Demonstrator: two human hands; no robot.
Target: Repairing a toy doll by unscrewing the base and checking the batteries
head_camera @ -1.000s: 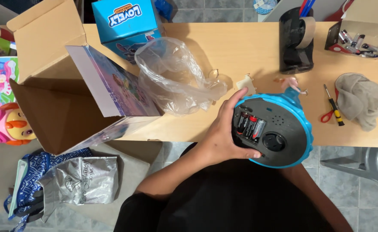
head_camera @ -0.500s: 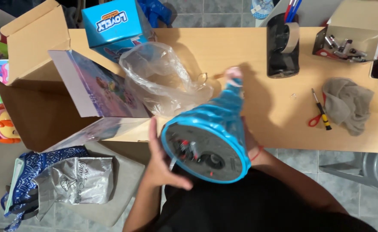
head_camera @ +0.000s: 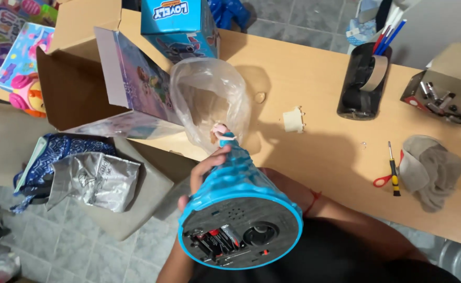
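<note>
left hand (head_camera: 205,170) grips the blue doll toy (head_camera: 238,204) over the table's (head_camera: 324,152) near edge, open battery bay up; right hand hidden, i cannot tell its state.

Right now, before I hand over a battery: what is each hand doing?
Left hand: closed around the blue toy doll, fingers on its skirt.
Right hand: hidden behind the doll; only the forearm shows, so it cannot be told.
</note>
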